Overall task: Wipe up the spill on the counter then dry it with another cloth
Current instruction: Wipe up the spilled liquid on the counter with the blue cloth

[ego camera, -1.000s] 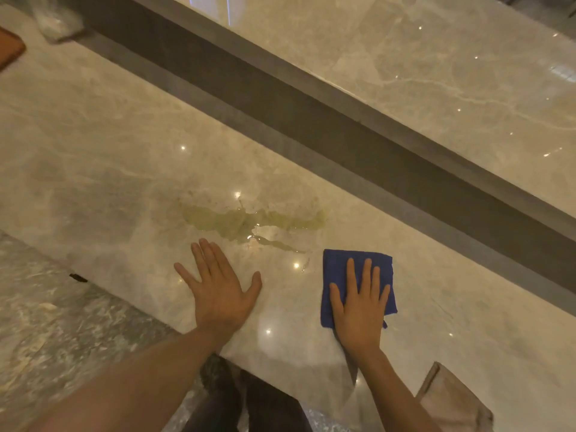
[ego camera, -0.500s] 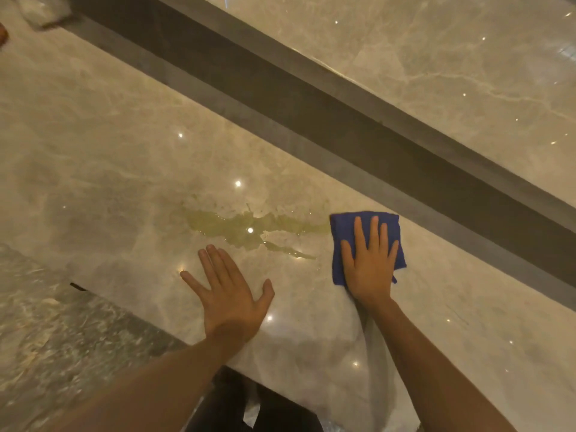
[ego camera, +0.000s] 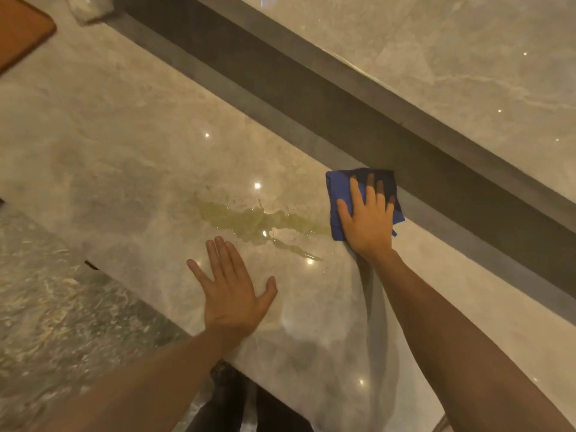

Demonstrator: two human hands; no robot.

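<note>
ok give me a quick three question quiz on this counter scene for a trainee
1. True or false: the blue cloth covers the whole spill.
2. Which hand presses on the cloth? A. left B. right C. neither
3. Fill in: the left hand lies flat on the bare ____.

Key
1. False: the cloth sits at the spill's right end, and most of the spill is uncovered.
2. B: the right hand.
3. counter.

A glossy beige marble counter (ego camera: 131,145) carries a yellowish spill (ego camera: 249,221), a folded blue cloth (ego camera: 341,190) at its right end, and a brown board (ego camera: 21,29) far left.
</note>
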